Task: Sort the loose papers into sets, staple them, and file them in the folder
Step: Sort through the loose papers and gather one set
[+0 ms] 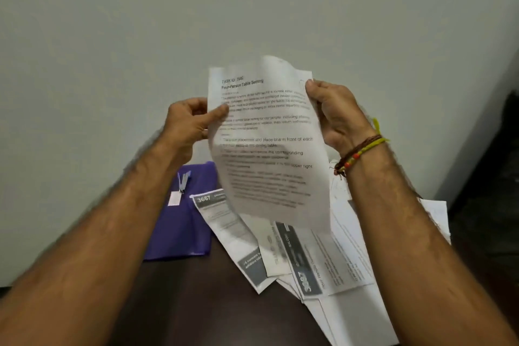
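Head view: a pale wall is seen across the upper field; below it, a dark table is seen, partly covered by other items; loose papers are spread in an overlapping pile on the right half of the table, several printed with grey header bands, two of which bear the numbers 3667 and 3687; a purple folder is laid flat on the table to the left of the pile, its right edge just beside the nearest loose paper, with a small white tag on a pale strap lying on it. A printed sheet is held up in the air above the pile, tilted, its lower part blurred; a second sheet edge is visible behind its top. The left hand is curled on the sheet's left edge, which is pinched between thumb and fingers; the right hand is closed on the sheet's right edge, thumb at the front near the top corner. Beaded and thread bracelets are worn on the right wrist.
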